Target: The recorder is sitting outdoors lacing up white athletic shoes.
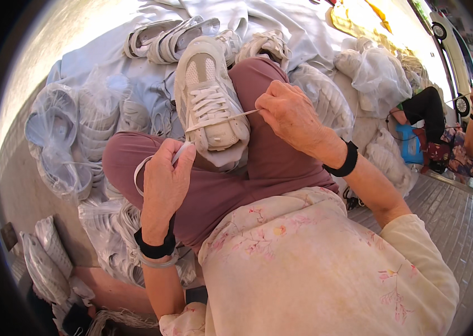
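A white and beige sneaker (214, 101) rests between my bent knees, its mesh toe pointing away from me. Flat white shoelaces cross over its middle. One strand of shoelace (228, 118) runs taut from the shoe to my right hand (291, 115), whose thumb and fingers pinch it near the right knee. My left hand (165, 176), left of the sneaker's near end, is closed on another length of lace, which loops out beside the fingers. Both wrists wear black bands.
Wrapped pale shoes (57, 134) lie to my left, with bundled laces (130, 229) below. More sneakers (172, 39) stand on a light cloth ahead. Bagged shoes (379, 78) are at right. Beyond them a person (466, 137) is near a blue stool (410, 144); a white car stands behind.
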A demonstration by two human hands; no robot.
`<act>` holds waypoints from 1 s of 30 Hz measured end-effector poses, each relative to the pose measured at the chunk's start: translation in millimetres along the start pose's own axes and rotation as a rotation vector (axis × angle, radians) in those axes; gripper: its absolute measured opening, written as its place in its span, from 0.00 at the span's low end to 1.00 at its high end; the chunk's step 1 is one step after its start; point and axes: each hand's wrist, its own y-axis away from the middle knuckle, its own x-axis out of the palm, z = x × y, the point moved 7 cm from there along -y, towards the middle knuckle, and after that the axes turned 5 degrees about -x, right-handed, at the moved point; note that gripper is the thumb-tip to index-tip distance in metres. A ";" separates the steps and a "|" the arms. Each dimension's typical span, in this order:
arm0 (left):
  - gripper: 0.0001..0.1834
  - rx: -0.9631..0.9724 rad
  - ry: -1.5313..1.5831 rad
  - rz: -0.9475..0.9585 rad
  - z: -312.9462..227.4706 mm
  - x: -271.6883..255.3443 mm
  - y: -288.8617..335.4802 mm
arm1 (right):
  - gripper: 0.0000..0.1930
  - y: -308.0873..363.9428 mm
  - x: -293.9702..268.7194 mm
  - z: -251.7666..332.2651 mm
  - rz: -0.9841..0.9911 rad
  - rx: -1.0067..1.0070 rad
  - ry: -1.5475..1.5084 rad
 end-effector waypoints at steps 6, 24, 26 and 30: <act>0.12 -0.152 0.291 0.152 15.1 18.5 3.1 | 0.03 8.3 -1.0 -15.3 0.110 0.163 0.141; 0.12 -0.058 0.209 -0.014 22.3 14.5 -9.7 | 0.12 47.0 -75.5 -173.3 -0.742 0.662 -1.731; 0.12 -0.054 0.130 -0.018 21.4 15.0 -11.7 | 0.12 58.1 -102.5 -192.9 -0.869 0.679 -1.532; 0.12 -0.128 0.174 0.007 18.8 15.1 -18.5 | 0.12 60.3 -109.4 -182.5 -0.795 0.643 -1.533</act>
